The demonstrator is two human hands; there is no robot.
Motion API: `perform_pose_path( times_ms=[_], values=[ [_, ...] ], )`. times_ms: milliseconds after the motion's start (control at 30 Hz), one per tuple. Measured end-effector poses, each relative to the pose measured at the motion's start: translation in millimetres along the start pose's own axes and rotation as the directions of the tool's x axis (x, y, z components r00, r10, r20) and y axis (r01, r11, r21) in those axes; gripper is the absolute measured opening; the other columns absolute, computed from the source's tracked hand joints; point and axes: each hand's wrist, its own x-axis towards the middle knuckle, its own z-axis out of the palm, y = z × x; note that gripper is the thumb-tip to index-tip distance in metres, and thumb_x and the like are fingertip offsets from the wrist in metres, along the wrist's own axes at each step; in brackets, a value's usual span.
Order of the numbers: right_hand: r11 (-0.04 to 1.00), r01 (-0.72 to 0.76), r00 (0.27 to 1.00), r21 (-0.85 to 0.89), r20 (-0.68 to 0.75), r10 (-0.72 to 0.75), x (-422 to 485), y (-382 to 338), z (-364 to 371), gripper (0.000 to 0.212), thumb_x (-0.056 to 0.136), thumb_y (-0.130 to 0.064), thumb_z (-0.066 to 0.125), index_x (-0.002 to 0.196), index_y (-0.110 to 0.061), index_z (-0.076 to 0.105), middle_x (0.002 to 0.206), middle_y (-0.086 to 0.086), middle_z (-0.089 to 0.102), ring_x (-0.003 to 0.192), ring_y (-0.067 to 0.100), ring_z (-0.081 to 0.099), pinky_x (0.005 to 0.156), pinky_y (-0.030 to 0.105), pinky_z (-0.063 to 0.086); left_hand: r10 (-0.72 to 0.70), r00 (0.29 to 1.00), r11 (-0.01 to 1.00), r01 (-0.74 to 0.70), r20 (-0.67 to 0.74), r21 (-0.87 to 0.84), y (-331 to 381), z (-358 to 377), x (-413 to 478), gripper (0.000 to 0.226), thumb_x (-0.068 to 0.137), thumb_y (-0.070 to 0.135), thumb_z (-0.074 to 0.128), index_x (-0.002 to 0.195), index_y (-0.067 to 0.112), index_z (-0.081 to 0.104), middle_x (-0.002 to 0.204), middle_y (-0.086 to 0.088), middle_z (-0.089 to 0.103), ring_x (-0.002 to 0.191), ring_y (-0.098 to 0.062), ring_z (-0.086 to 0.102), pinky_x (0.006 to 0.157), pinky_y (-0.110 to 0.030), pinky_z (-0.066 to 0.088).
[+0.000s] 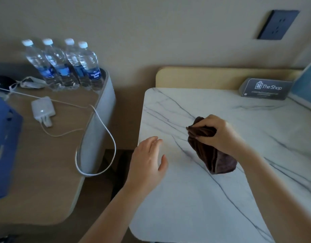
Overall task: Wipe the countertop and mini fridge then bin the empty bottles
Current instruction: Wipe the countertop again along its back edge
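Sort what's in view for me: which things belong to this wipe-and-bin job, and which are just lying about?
Job:
cloth, gripped by right hand
marble countertop, left hand flat over its edge
four bottles, capped, on the wooden side table

Lying about:
charger and cable
shop sign
wall socket
blue box

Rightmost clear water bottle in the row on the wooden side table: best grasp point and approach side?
Probably the mid-body of the rightmost clear plastic water bottle, around or just above the blue label, coming from its right front. It stands upright, another bottle crowds its left side, and the wall sits behind; the right front is open. The left hand, open and empty, is nearer.
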Motion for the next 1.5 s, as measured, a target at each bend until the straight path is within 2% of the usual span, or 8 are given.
perform_pose_path(
  times_ms=[167,500,633,733,800,867,1233,1500],
  values=[
    [0.983,0.072,0.951,-0.166,0.309,-0.017,54.6,7.9,25.2,0.024,0.071,-0.032,0.074,0.092,-0.039,0.066,0.091,-0.008,0.055,0.085,0.011,0.056,0.078,0.029,0.046,-0.044,0.999,0.999,0.044,0.023,-0.016,-27.0,14.1,20.9,0.04,0.077,0.015,0.057,0.113,-0.002,0.058,0.115,-0.016,0.06,0.107,-0.031,0.057,0.086,-0.041,0.05],
    [0.948,0.255,0.771,-0.188,0.632,-0.082,70.9,-13.3,105.7,0.028,0.077,-0.034,0.069,0.105,-0.038,0.064,0.104,-0.005,0.054,0.092,0.012,0.054,0.079,0.026,0.044,-0.126,0.99,0.991,0.129,0.071,-0.045,-66.7,21.6,1.7,0.042,0.076,0.009,0.068,0.115,0.001,0.058,0.115,-0.015,0.06,0.107,-0.028,0.057,0.089,-0.032,0.043],
    [0.969,0.167,0.855,-0.183,0.517,-0.05,50.0,-10.6,97.4,0.047,0.076,-0.034,0.07,0.121,-0.038,0.056,0.133,-0.003,0.044,0.117,0.013,0.043,0.096,0.026,0.038,-0.062,0.994,0.996,0.067,0.085,-0.057,-66.4,22.7,-1.8,0.04,0.075,0.01,0.067,0.114,0.001,0.059,0.113,-0.015,0.061,0.105,-0.029,0.058,0.088,-0.033,0.044],
    [0.997,-0.018,0.988,-0.07,0.153,0.029,20.7,1.2,76.9,0.047,0.074,-0.025,0.074,0.118,-0.032,0.059,0.132,-0.001,0.046,0.119,0.015,0.046,0.093,0.027,0.041,0.01,0.994,0.998,-0.002,0.11,-0.07,-62.5,24.4,4.0,0.039,0.076,0.012,0.066,0.113,0.001,0.059,0.115,-0.015,0.061,0.107,-0.029,0.057,0.09,-0.036,0.044],
    [0.995,-0.081,0.99,-0.051,-0.12,0.075,-1.5,10.6,69.8,0.044,0.071,-0.016,0.077,0.112,-0.024,0.064,0.122,0.004,0.053,0.109,0.02,0.055,0.085,0.031,0.046,0.078,0.991,0.995,-0.071,0.113,-0.067,-59.3,28.6,10.2,0.041,0.073,0.009,0.071,0.112,-0.001,0.061,0.114,-0.016,0.061,0.107,-0.03,0.058,0.09,-0.038,0.045],
    [0.991,-0.115,0.962,-0.073,-0.257,0.092,-20.6,14.9,70.8,0.04,0.07,-0.012,0.078,0.108,-0.019,0.066,0.117,0.006,0.057,0.101,0.023,0.059,0.079,0.028,0.047,0.133,0.986,0.99,-0.126,0.1,-0.07,-55.1,33.0,15.7,0.042,0.071,0.007,0.073,0.111,-0.003,0.062,0.113,-0.017,0.062,0.106,-0.03,0.059,0.088,-0.04,0.048],
    [0.936,0.014,0.973,-0.351,-0.212,-0.094,-39.5,25.6,106.4,0.047,0.069,-0.005,0.077,0.113,-0.01,0.065,0.119,0.017,0.06,0.112,0.035,0.055,0.079,0.046,0.054,0.238,0.964,0.971,-0.232,0.121,-0.062,-51.1,54.6,19.2,0.043,0.069,0.002,0.074,0.111,-0.003,0.062,0.117,-0.019,0.061,0.11,-0.032,0.057,0.084,-0.043,0.052],
    [0.957,0.058,0.978,-0.284,-0.176,-0.112,-44.6,42.4,102.2,0.041,0.07,-0.003,0.076,0.109,-0.009,0.067,0.125,0.016,0.056,0.117,0.036,0.05,0.088,0.045,0.049,0.243,0.962,0.968,-0.232,0.126,-0.093,-62.5,73.5,10.6,0.05,0.065,0.0,0.078,0.113,0.004,0.063,0.127,-0.014,0.056,0.119,-0.029,0.05,0.085,-0.032,0.051]
  ],
)
